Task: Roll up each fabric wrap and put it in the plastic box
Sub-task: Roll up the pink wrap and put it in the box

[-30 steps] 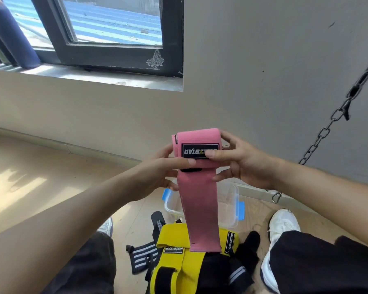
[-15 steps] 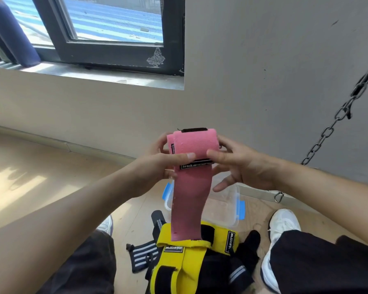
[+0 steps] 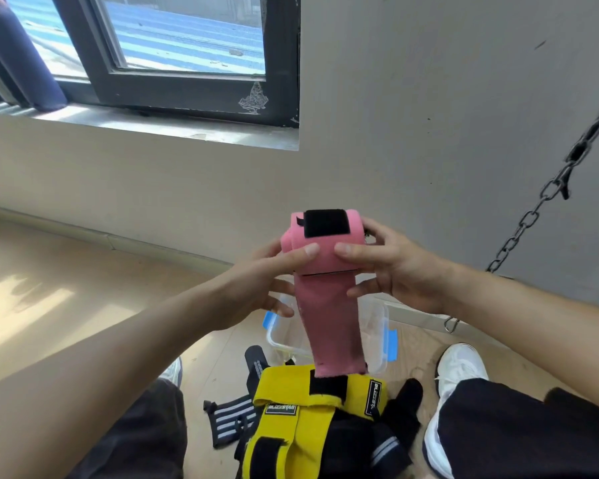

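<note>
A pink fabric wrap (image 3: 325, 250) is partly rolled, with a black velcro patch on top of the roll. Its loose tail hangs down to the yellow wraps (image 3: 301, 420). My left hand (image 3: 260, 281) grips the roll's left end, thumb on the front. My right hand (image 3: 391, 271) grips the right end the same way. Below them on the floor stands the clear plastic box (image 3: 377, 326) with blue clips, open, partly hidden by the pink tail. Black and striped wraps (image 3: 232, 420) lie beside the yellow ones.
A grey wall and skirting run just behind the box. A metal chain (image 3: 519, 236) hangs at the right. My white shoes (image 3: 460, 368) flank the wrap pile on the wooden floor. A window sits at upper left.
The roll has turned further: the logo label has gone under and the black velcro patch has come to the top. The hanging tail is shorter, its end now at the yellow wraps' top edge.
</note>
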`<state>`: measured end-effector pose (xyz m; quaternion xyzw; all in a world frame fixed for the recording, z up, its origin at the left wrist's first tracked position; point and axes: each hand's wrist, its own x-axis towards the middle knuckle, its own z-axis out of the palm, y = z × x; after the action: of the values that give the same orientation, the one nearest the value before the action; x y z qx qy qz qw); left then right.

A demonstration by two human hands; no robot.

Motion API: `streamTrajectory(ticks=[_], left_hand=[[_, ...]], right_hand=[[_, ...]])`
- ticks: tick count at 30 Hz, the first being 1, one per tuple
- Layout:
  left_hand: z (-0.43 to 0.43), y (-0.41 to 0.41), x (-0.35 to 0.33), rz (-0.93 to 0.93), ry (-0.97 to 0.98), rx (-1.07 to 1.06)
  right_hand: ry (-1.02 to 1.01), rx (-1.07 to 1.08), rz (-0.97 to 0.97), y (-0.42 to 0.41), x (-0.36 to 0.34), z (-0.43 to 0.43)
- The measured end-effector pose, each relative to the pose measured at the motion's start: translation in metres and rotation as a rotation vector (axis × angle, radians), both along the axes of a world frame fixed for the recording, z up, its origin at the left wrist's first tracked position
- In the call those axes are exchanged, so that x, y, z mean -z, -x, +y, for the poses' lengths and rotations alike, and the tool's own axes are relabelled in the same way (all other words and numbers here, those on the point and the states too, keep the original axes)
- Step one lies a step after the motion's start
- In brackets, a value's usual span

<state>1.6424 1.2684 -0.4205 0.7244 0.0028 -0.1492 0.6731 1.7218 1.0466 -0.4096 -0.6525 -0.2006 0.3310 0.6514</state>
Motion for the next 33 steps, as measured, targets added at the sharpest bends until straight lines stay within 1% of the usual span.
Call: streamTrajectory(ticks=[4, 10, 12, 17, 20, 24, 26, 29, 31, 33], left_hand=[[-0.0047, -0.0014, -0.0022, 0.050, 0.015, -0.048], [-0.0030, -0.0028, -0.0015, -0.003, 0.072, -0.083], [-0.0013, -0.0027, -0.0016, -0.011, 0.092, -0.097], [-0.0014, -0.0033, -0.0006, -0.095, 0.124, -0.127], [0.0007, -0.0035, 0.0012, -0.142, 0.103, -0.121], [0.0017, -0.0025, 0.0015, -0.165, 0.018, -0.089], [0.0010, -0.0020, -0.0004, -0.137, 0.013, -0.053], [0.0007, -0.0002, -0.0026, -0.011, -0.030, -0.006], [-0.0002, 0.0006, -0.0023, 0.065, -0.040, 0.005], [-0.0015, 0.0004, -0.0033, 0.099, -0.021, -0.014]], right_hand=[[-0.004, 0.021, -0.077, 0.0011, 0.0026, -0.0007], [0.025, -0.029, -0.160, 0.0054, 0.0008, -0.0003], [0.048, -0.066, -0.145, 0.0045, -0.0014, -0.0018], [0.140, -0.143, 0.026, 0.0043, -0.0058, -0.0034], [0.161, -0.115, 0.028, 0.0062, -0.0036, -0.0001], [0.113, -0.067, 0.016, 0.0066, -0.0018, 0.0007], [0.096, -0.055, 0.016, 0.0060, -0.0010, 0.0002], [0.065, -0.027, -0.004, 0.0044, 0.0012, 0.0009], [0.040, -0.008, -0.028, 0.0042, 0.0019, 0.0010], [0.029, 0.004, -0.047, 0.0041, 0.0030, 0.0002]])
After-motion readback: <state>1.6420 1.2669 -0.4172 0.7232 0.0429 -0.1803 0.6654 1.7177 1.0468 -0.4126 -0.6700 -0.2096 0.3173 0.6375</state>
